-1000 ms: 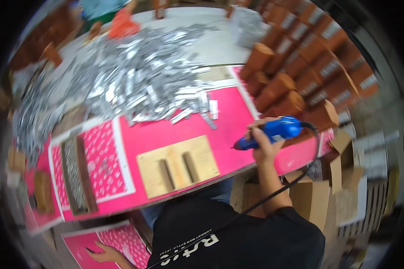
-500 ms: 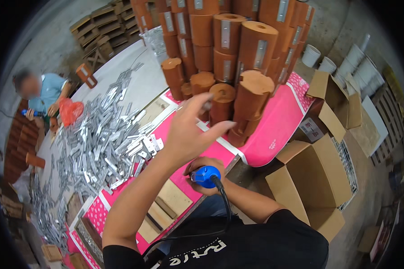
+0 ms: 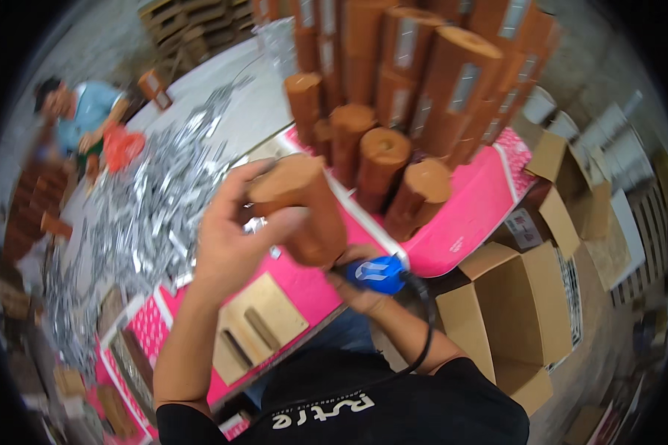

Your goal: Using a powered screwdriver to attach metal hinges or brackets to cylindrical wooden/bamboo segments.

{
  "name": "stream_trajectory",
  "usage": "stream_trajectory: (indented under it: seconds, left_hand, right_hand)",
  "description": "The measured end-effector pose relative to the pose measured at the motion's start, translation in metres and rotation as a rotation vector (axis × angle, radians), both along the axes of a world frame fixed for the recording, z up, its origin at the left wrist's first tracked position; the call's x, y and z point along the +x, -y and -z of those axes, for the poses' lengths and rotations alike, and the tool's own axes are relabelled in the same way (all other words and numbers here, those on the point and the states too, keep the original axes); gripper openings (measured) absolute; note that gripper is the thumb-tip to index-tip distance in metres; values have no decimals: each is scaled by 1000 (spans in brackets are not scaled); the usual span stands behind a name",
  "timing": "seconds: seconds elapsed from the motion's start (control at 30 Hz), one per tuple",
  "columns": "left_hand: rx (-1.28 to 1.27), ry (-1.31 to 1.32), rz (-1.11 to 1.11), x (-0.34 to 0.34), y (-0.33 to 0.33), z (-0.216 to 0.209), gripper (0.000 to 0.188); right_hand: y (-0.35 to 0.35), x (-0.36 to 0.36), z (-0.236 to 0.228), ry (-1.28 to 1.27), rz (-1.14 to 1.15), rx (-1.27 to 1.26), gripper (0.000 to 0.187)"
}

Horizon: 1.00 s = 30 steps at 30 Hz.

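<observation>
A thick reddish-brown cylinder (image 3: 308, 211) is gripped in my left hand (image 3: 234, 241), with the fingers round its far side and the thumb across the near side. It is tilted, its pale, notched top end facing up. My right hand (image 3: 360, 297) is closed on a blue corded power tool (image 3: 378, 274), close to the cylinder's lower end. The tool's tip is hidden, and I cannot tell whether it touches the cylinder. Below my left hand lies a pale wooden board (image 3: 263, 319) with two slots or strips, on a pink cloth (image 3: 315, 297).
Stacked brown cylinders (image 3: 453, 81), many with metal plates, stand at the back right. A heap of metal strips (image 3: 148, 200) covers the table's left side. Open cardboard boxes (image 3: 497, 297) sit at right. At far left, a co-worker (image 3: 89, 111) sits by a red plastic bag (image 3: 124, 148).
My left hand, empty before, has taken a cylinder from the front of the stack and brought it left and nearer. My right hand with the power tool has moved slightly right.
</observation>
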<state>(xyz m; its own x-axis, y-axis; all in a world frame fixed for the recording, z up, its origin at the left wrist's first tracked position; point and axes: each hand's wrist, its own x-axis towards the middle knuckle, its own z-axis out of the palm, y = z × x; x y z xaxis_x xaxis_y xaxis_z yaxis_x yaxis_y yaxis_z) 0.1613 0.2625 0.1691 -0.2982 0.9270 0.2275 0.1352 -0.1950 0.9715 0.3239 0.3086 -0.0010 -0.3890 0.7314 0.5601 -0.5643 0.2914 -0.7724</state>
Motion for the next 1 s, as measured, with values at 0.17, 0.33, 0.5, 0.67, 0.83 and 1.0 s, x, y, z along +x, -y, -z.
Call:
stream_trajectory:
  seconds: [0.17,0.33,0.5,0.67,0.83,1.0]
  left_hand:
    - [-442,234,-327,-63,116,56,39]
    - [-613,465,-571,-61,188,113,35]
    - [-595,-48,-577,-50,203,145,36]
    - [-562,-620,-494,-66,189,138,37]
    - [-390,-776,-556,-132,169,164,29]
    - [-425,-1431,-570,-178,145,196,12]
  right_hand:
    - [-14,-7,-31,57,65,-23,26]
    - [-14,-28,-50,221,39,-69,25]
    - [1,-49,-61,121,-123,-106,25]
    - [28,-66,-61,166,-231,-120,25]
    - [47,-77,-55,201,-284,-141,31]
    - [46,-87,-54,189,-285,-101,28]
